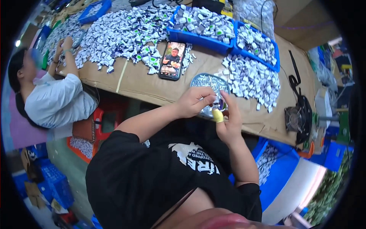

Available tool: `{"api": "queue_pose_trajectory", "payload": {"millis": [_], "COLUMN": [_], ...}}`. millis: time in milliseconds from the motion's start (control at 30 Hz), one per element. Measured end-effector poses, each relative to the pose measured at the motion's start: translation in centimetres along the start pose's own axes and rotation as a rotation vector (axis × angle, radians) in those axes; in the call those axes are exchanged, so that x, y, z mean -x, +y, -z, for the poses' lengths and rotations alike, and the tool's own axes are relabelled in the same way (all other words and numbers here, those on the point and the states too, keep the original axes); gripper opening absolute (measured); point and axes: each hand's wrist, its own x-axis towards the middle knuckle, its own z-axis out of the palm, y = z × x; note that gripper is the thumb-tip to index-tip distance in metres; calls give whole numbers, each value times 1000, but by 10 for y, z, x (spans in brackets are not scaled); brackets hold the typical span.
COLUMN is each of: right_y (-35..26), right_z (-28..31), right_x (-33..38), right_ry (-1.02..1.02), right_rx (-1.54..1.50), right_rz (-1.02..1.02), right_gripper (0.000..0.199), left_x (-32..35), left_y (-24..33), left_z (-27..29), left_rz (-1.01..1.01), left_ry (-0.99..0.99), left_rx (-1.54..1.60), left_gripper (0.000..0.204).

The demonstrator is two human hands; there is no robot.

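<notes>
Left hand (194, 102), right hand (228, 122) pinch small glossy packet (220, 104) over crinkled foil tray (207, 82).

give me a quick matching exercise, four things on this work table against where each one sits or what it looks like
Things:
1. phone
2. small fan
3. blue trays
4. yellow finger cover

Descriptions:
A. dark, on the cardboard at the table's right end
B. filled with small white folded pieces, at the far edge
C. lying flat with its screen lit, between the loose piles
D. worn on the right hand, close to the left hand

Pairs: 1-C, 2-A, 3-B, 4-D
</notes>
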Motion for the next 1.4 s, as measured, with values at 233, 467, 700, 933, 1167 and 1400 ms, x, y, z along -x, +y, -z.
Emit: {"api": "queue_pose_trajectory", "payload": {"millis": [233,467,700,933,1167,1400], "right_y": [-26,-30,-19,-2,20,42], "right_z": [-17,-52,-52,-40,-45,-38], "right_x": [21,5,-11,-18,-32,-32], "right_ry": [-175,-170,-147,-141,-235,-340], "right_rx": [-86,-252,-409,-557,-763,-1001], "right_rz": [-227,-228,-288,-234,-214,-178], "right_gripper": [40,34,39,47,42,44], "left_x": [36,44,34,26,20,11], "left_y": [17,21,15,14,38,61], "left_z": [20,56,61,52,58,40], "left_rz": [121,114,254,594,842,886], "left_ry": [-56,-70,-59,-152,-65,49], "left_rx": [189,112,346,771,998,847], "left_gripper": [25,24,30,33,34,34]}}
